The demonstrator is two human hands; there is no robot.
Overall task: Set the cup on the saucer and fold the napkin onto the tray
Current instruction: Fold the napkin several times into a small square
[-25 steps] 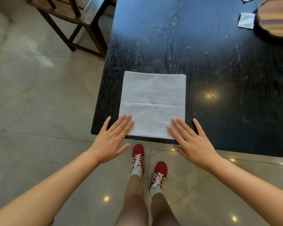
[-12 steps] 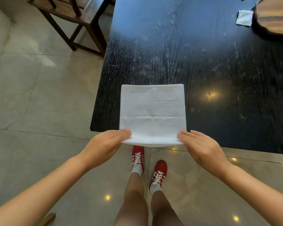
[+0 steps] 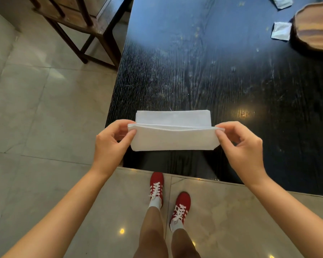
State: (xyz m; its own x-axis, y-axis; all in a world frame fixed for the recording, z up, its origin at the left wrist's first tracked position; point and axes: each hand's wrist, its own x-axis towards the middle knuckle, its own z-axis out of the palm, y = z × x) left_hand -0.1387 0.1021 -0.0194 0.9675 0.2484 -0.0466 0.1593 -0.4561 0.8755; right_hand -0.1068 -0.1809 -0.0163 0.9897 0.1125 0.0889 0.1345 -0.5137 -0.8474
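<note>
A white napkin [image 3: 172, 137] lies at the near edge of the black table [image 3: 213, 71], its near half lifted and turned over toward the far edge. My left hand [image 3: 111, 141] pinches the raised left corner and my right hand [image 3: 241, 143] pinches the raised right corner. The far strip of the napkin still rests flat on the table. A wooden tray [image 3: 314, 27] sits at the far right, partly cut off by the frame. No cup or saucer is in view.
Two small white paper pieces [image 3: 281, 31] lie beside the tray at the far right. A wooden chair [image 3: 78, 19] stands to the left of the table on the tiled floor. My red shoes [image 3: 168, 194] are below the table's near edge.
Both hands went from lying flat on the napkin's near corners to pinching them, then lifted the near edge up and over toward the far edge.
</note>
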